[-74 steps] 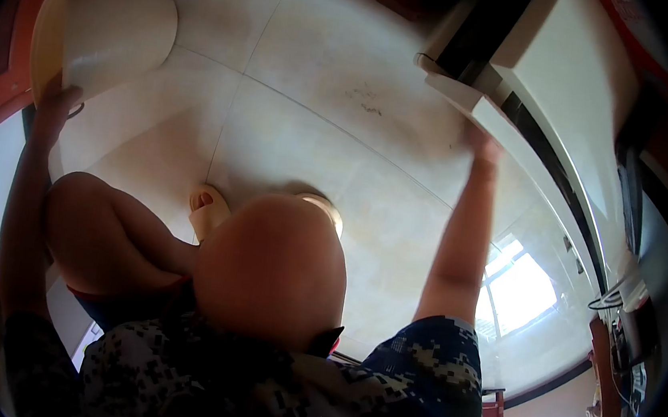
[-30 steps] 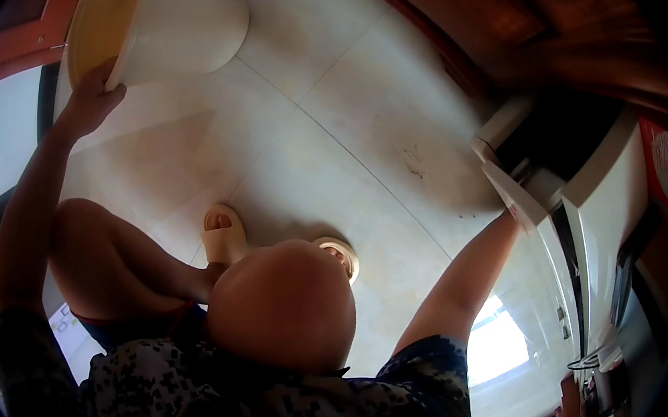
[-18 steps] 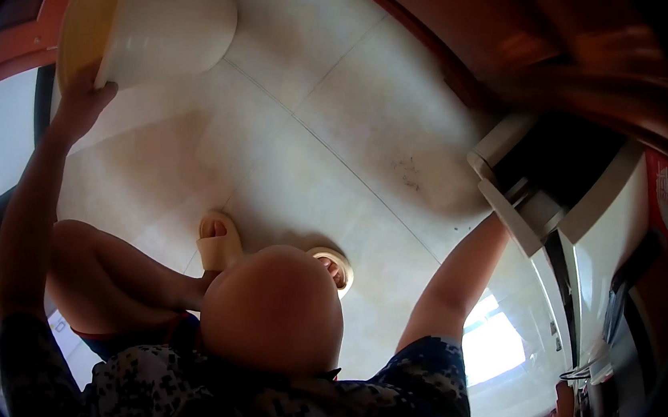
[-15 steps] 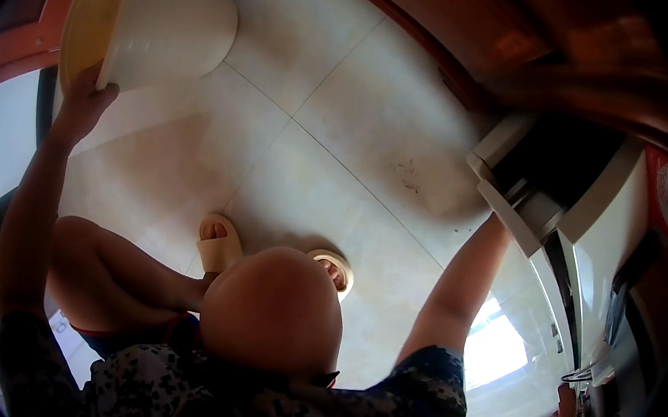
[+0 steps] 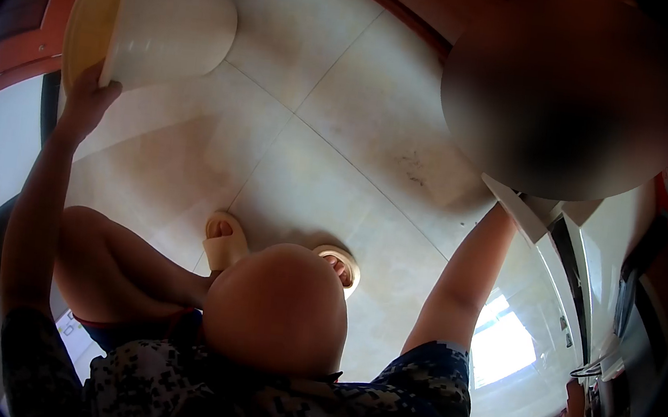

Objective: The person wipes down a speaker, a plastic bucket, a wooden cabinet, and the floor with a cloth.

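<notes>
A cream bucket (image 5: 170,28) lies tilted on its side at the upper left, its yellowish inside facing left. My left hand (image 5: 89,104) grips its rim, thumb outside and fingers inside. On the right, my forearm reaches to the edge of a white panel (image 5: 520,214) that stands out from a white cabinet-like unit (image 5: 617,228). My right hand is hidden behind that panel, so its fingers do not show. A round blurred patch covers the area above the panel.
Pale floor tiles (image 5: 345,89) with small dark marks (image 5: 412,168) lie between my arms. My feet wear beige slippers (image 5: 225,250). Red-brown woodwork (image 5: 23,58) stands at the left edge. Cables (image 5: 596,369) hang at the lower right.
Since the oldest frame, the view has shifted, and the bucket sits further right and larger in it. A blurred patch now covers the dark opening beside the panel. My left hand still grips the rim.
</notes>
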Demonstrator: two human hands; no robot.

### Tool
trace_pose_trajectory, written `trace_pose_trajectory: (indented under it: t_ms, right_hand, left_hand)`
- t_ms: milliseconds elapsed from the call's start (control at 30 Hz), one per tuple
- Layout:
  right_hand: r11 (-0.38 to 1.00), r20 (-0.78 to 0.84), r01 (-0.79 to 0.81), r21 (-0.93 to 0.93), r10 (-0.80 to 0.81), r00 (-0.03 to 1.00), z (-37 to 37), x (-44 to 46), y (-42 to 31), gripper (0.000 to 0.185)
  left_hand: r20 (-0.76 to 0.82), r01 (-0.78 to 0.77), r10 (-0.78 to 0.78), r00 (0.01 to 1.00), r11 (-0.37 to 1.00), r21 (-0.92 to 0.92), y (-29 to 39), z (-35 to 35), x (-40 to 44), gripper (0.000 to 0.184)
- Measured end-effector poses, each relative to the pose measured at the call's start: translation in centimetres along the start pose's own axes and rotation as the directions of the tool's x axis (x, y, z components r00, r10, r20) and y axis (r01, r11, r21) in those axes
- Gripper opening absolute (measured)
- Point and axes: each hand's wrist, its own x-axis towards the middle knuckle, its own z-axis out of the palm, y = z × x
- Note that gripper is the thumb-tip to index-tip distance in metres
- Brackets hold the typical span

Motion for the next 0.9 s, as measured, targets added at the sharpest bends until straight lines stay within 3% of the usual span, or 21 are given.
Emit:
trace_pose_trajectory:
  t_ms: [133,233,300,333,367,433,533,667,700,767,800,833,900]
  right_hand:
    - [0.999,0.010,0.001,0.035,-0.002,1.000,0.1,-0.4,-1.0,0.035]
    - [0.992,-0.050,0.015,0.124,-0.009,0.999,-1.9,-5.8,-3.6,0.036]
    - [0.978,-0.201,0.145,0.150,-0.113,0.973,-5.6,-12.2,-7.2,0.031]
    - [0.911,-0.225,0.324,0.255,-0.269,0.936,-7.5,-14.6,-9.0,0.033]
    - [0.895,-0.117,0.310,0.322,-0.287,0.951,-10.1,-16.7,-11.2,0.034]
    - [0.693,-0.221,0.366,0.621,-0.294,0.930,-13.3,-17.9,-14.2,0.043]
    - [0.493,-0.473,0.506,0.708,-0.201,0.858,-18.3,-13.0,-19.6,0.066]
    - [0.473,-0.530,0.543,0.694,-0.175,0.830,-22.5,-6.6,-24.0,0.090]
    - [0.304,-0.418,0.430,0.850,-0.107,0.902,-22.8,-5.4,-24.6,0.090]
    - [0.237,-0.380,0.390,0.890,-0.088,0.921,-22.1,-3.2,-24.4,0.089]
    - [0.241,-0.274,0.303,0.922,-0.147,0.950,-22.1,-2.4,-24.8,0.087]
    - [0.077,-0.229,0.242,0.967,-0.150,0.962,-21.4,-2.1,-25.0,0.084]
    - [0.118,-0.275,0.294,0.949,-0.153,0.949,-20.9,-2.0,-25.0,0.082]
  left_hand:
    - [0.103,0.028,-0.030,0.994,0.999,0.020,1.7,-0.7,-0.2,0.044]
    - [0.012,-0.190,0.191,0.982,0.980,-0.056,5.3,-1.6,-1.1,0.057]
    - [-0.114,-0.104,0.094,0.989,0.991,-0.082,6.8,-3.9,-0.1,0.061]
    - [-0.168,-0.070,0.052,0.984,0.992,-0.101,7.5,-4.9,0.7,0.063]
    - [-0.235,-0.133,0.073,0.969,0.959,-0.251,7.9,-5.1,1.6,0.064]
    - [-0.419,-0.339,0.126,0.899,0.805,-0.486,9.0,-6.4,4.9,0.065]
    - [-0.554,-0.548,0.219,0.803,0.639,-0.540,12.5,-6.8,10.0,0.087]
    - [-0.471,-0.485,0.162,0.867,0.493,-0.722,15.6,-7.4,12.5,0.110]
    - [-0.443,-0.459,0.152,0.884,0.464,-0.757,15.8,-7.4,12.6,0.110]
    - [-0.356,-0.376,0.127,0.926,0.412,-0.830,16.7,-7.2,12.4,0.110]
    - [-0.329,-0.359,0.143,0.933,0.411,-0.838,16.9,-8.0,12.5,0.109]
    - [-0.296,-0.332,0.151,0.943,0.412,-0.848,17.5,-7.9,12.1,0.108]
    - [-0.286,-0.319,0.141,0.948,0.397,-0.861,17.6,-8.0,12.5,0.107]
